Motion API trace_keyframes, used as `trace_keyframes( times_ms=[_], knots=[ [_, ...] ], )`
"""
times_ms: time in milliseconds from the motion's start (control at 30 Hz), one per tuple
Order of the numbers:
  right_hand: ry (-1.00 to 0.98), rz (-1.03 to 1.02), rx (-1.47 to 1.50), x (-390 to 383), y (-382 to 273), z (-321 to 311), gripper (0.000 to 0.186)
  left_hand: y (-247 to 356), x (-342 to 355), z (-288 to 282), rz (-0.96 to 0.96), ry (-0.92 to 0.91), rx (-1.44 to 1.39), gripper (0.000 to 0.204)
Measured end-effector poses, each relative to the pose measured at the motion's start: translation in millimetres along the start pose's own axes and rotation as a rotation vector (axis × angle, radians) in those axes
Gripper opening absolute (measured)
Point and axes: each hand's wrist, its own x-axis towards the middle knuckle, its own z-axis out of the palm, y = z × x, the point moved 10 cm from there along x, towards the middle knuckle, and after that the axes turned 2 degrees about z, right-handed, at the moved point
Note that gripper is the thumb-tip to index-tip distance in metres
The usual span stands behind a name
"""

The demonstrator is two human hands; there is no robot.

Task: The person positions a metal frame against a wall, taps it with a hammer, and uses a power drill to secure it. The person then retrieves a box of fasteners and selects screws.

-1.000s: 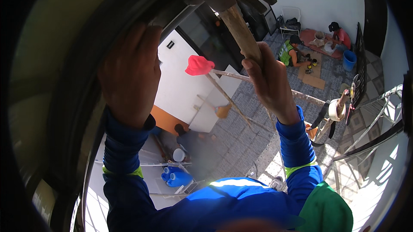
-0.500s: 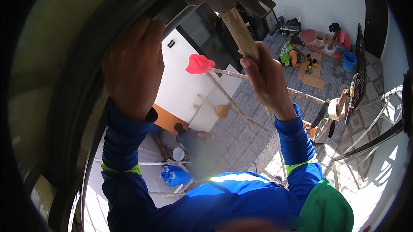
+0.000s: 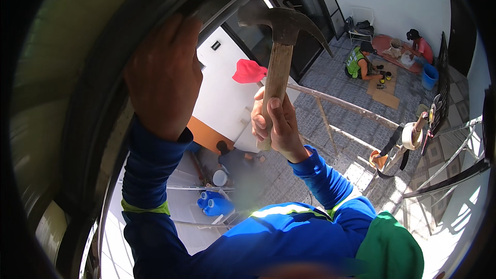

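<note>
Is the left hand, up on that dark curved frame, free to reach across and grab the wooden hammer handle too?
Probably yes. The left hand rests on the dark curved frame, holding nothing, and open air separates it from the wooden hammer handle above the right hand.

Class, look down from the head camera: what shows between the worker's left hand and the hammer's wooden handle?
Between the left hand and the hammer, the head view shows a white wall and a red cloth-like object.

Right hand (image 3: 276, 126) closed around the wooden handle of a claw hammer (image 3: 281, 25), head raised near the dark curved frame (image 3: 103, 93). Left hand (image 3: 163, 80) pressed flat against that frame. Two people seated on the paved floor (image 3: 341, 87) below.
</note>
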Motion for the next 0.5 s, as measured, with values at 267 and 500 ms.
trace_keyframes(
  times_ms=[267, 500],
  knots=[
    [-0.026, 0.034, 0.125, 3.9, 11.5, 14.0, 0.044, -1.6, -0.5, 0.8, 0.040, -0.010, -0.042, 0.019],
    [-0.051, 0.085, 0.052, -3.3, 10.6, 8.4, 0.046, -3.3, 1.8, 0.4, -0.012, -0.032, -0.100, 0.021]
  ],
)
